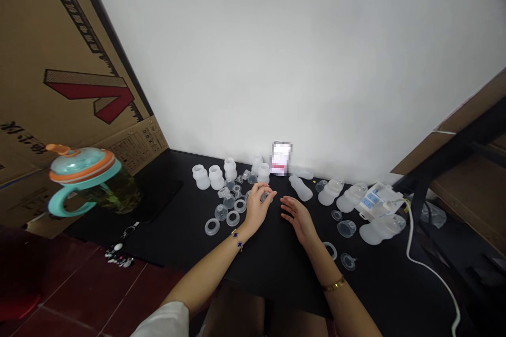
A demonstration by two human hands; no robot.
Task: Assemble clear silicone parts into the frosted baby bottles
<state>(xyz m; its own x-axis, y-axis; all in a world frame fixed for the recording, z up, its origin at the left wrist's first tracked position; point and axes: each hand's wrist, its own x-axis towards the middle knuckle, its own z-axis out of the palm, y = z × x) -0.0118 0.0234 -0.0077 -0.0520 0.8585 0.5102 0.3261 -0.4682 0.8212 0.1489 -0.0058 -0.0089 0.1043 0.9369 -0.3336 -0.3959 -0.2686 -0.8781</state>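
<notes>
My left hand [259, 204] rests on the black mat [272, 253], fingers curled round a small clear plastic part [264, 197]. Just left of it lie several clear rings and small domed caps [227, 213]. My right hand [297, 214] lies beside it with fingers stretched out, holding nothing. Behind the hands stand several frosted white bottle bodies [216, 176] and a toppled bottle [300, 188]. Right of my right hand are more frosted bottles [350, 197], a clear ring [330, 250] and a cap [348, 261].
A large cardboard box [59, 79] leans at the left. A teal and orange lidded cup [85, 179] stands before it. A white and blue device [377, 201] with a white cable [430, 268] lies at the right, near a dark wooden shelf [466, 168]. A white wall is behind.
</notes>
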